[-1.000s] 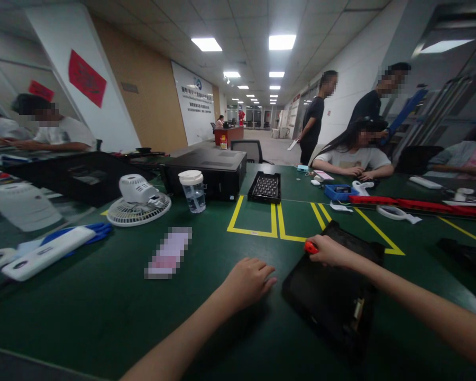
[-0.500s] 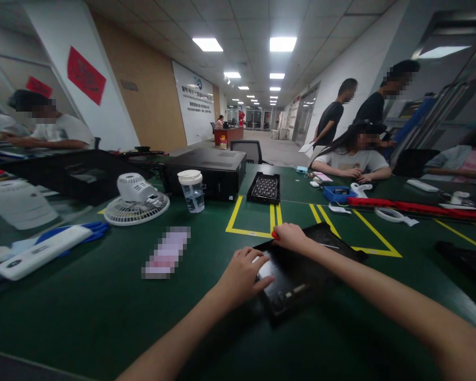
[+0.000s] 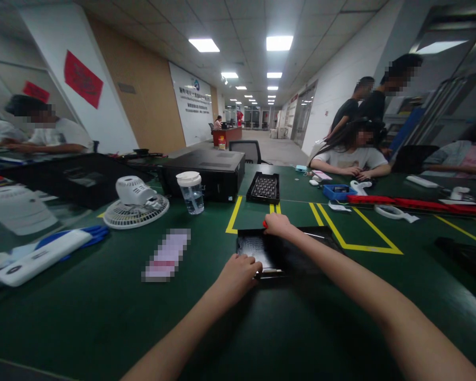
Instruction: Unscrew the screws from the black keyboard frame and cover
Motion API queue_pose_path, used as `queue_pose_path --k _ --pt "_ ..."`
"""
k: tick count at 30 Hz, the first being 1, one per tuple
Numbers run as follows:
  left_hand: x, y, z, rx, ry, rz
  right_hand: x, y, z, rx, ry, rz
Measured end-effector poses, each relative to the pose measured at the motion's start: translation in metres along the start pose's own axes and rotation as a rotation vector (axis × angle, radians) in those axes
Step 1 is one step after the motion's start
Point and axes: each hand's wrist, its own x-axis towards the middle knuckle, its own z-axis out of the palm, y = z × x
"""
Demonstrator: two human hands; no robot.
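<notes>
In front of me on the green table (image 3: 115,328) lies a shallow black tray (image 3: 252,247), its long side roughly parallel to the table's edge. My left hand (image 3: 241,270) is at its near left corner, fingers curled over the near rim. Over the tray's far side is my right hand (image 3: 280,226), closed around a small red object (image 3: 265,224). Only a bit of red shows at the fingers, so its kind is hidden. My right forearm covers part of the tray's right half.
A second black tray (image 3: 264,188) holding several round pieces stands behind yellow tape lines (image 3: 232,214). To the left are a water cup (image 3: 192,197), a white fan (image 3: 137,209) and a large black case (image 3: 206,174). A blue bin (image 3: 337,193) is at right, near a seated person (image 3: 351,156).
The black tray has turned from a slant to lie square with the table. My left hand moved down to its near corner; my right hand shifted slightly left and away, still holding the red object.
</notes>
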Motion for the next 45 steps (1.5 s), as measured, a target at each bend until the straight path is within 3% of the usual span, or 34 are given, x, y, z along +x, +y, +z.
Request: queue_pose_path --k 14,26,30,34,38,42,45 --pt "-0.002 -0.002 -0.008 -0.123 -0.029 0.052 -0.033 0.024 0.011 0.081 -0.032 0.055" --pt "-0.005 0.004 -0.012 -0.224 -0.081 0.102 -0.063 0.030 0.016 0.208 0.076 0.095" --pt "-0.004 0.003 -0.011 -0.225 -0.093 0.100 -0.069 0.036 0.007 0.280 0.154 0.095" --pt "-0.005 0.004 -0.016 -0.354 -0.071 0.084 -0.085 0.049 -0.021 0.388 0.308 0.060" --pt "-0.007 -0.001 -0.023 -0.495 0.025 -0.044 -0.119 0.060 -0.051 0.558 0.449 0.015" --pt "-0.011 -0.009 -0.024 -0.379 -0.031 -0.025 -0.157 0.063 -0.069 1.205 0.702 -0.076" --pt "-0.012 -0.011 -0.019 -0.282 -0.068 0.011 -0.178 0.063 -0.078 1.500 0.834 -0.143"
